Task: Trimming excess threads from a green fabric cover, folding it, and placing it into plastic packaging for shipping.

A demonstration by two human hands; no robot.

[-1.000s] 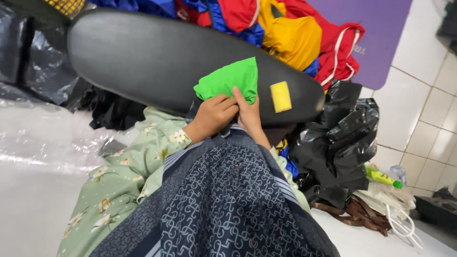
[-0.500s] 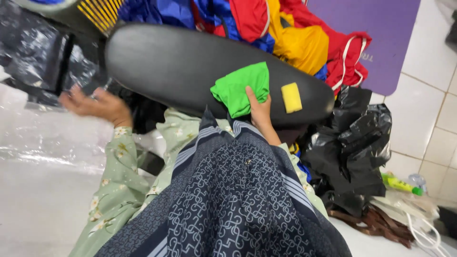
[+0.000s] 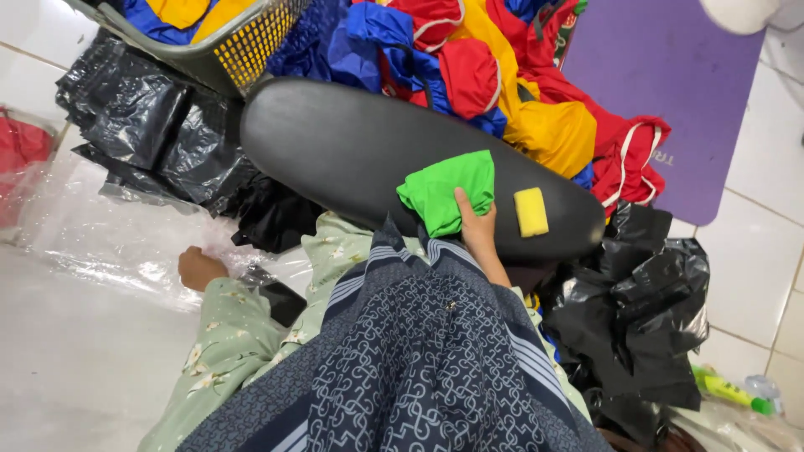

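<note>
The left hand (image 3: pixel 199 268) lies out at the left on a sheet of clear plastic film (image 3: pixel 109 234), fingers curled under so that how far they are open cannot be told; it touches the film and nothing more can be made out in its grip. The right hand (image 3: pixel 475 224) rests on the black oval board (image 3: pixel 352 151), thumb up and fingers pressed onto the near edge of the folded green cloth (image 3: pixel 444 191), pinning it flat against the board rather than lifting it.

At the far left, a white tiled floor (image 3: pixel 75 368) lies bare below the film, the widest open room in view. Above it crumpled black plastic bags (image 3: pixel 151 125) crowd against the board's left end, and a wire basket (image 3: pixel 243 42) with yellow mesh overhangs that end from the top. The board's left half is bare; the green cloth sits right of its middle, with a yellow sponge (image 3: pixel 531 211) just beside it, apart from the cloth and near the board's right tip. Behind the board a heap of red, blue and yellow garments (image 3: pixel 519 84) presses to its far edge. Further right a purple mat (image 3: pixel 670 92) leans on the tiled wall (image 3: pixel 770 167), more black bags (image 3: pixel 653 318) are piled below the board's right end, and a green bottle (image 3: pixel 727 390) lies at the lower right.
</note>
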